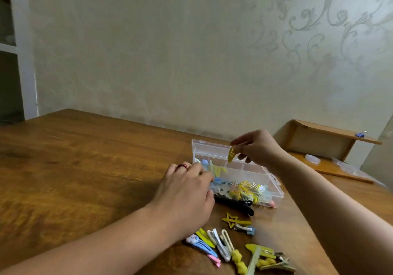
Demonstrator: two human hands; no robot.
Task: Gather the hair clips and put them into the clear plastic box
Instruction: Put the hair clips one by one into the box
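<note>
The clear plastic box (274, 186) stands open on the wooden table (74, 168), lid raised at the back, with several coloured hair clips inside. My right hand (258, 148) pinches a yellow snap clip (231, 154) above the box's rear compartments. My left hand (187, 194) rests against the box's left end, fingers curled at its edge; whether they grip it is hidden. A black clip (240, 205) lies against the box's front wall. A yellow star clip (232, 220) and several loose clips (223, 245) lie on the table nearer to me.
A small wooden shelf (331, 134) stands at the back right, with a blue clip (360, 134) on top and clear plastic items beneath. A patterned wall runs behind the table. A white door frame is at far left.
</note>
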